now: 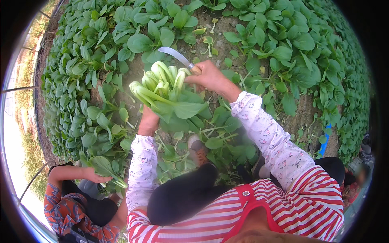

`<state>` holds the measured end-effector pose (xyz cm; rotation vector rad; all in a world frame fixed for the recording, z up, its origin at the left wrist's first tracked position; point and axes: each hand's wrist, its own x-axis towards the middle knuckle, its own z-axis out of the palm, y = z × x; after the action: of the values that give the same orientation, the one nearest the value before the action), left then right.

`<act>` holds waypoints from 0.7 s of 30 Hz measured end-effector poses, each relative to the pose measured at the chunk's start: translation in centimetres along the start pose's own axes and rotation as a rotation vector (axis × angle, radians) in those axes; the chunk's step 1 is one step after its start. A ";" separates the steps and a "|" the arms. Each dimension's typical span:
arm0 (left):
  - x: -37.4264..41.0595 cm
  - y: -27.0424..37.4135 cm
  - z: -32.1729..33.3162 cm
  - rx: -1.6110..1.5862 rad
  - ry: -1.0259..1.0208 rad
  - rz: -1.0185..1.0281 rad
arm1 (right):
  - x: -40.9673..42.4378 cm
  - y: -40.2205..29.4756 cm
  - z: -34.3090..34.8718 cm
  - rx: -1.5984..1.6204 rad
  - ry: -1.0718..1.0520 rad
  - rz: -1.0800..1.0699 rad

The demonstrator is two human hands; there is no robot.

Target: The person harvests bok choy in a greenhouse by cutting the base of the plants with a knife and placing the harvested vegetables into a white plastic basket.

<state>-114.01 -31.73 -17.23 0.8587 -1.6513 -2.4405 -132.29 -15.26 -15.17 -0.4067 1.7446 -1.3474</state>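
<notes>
A bunch of several bok choy heads (164,88) is held up before me, pale stem bases uppermost and green leaves hanging towards me. My left hand (149,120) grips the bunch from below; the stems and leaves hide its fingers. In my right hand (209,77) is a small curved harvesting knife (176,56), held by its wooden handle. Its steel blade points up and left, above the stem bases. The fingers of my right hand also sit against the right side of the bunch, where I cannot tell whether they grip a stem.
Growing bok choy (291,45) surrounds a strip of bare soil (203,18). Cut leaves (234,142) lie near my shoe (197,148). At left, a co-worker (79,200) holds a bok choy (106,170). A blue strip (325,141) lies at right; another person (355,182) is beyond.
</notes>
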 end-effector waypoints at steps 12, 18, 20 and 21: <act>5.5 7.2 2.1 1.684 -0.276 0.646 | 6.4 2.9 -4.5 -0.817 0.080 -0.129; 14.2 7.4 3.1 2.177 -0.324 0.565 | 13.3 3.6 -1.9 -0.725 0.177 -0.154; 15.9 8.1 1.9 2.211 -0.270 0.377 | 14.2 3.4 -1.6 -0.719 0.126 -0.098; 16.5 8.3 1.2 2.242 -0.246 0.283 | 14.4 3.4 -1.4 -0.720 0.113 -0.102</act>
<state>-130.55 -40.11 -16.30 0.0404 -3.5115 0.4464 -140.70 -23.26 -24.45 -0.8318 2.3031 -0.7743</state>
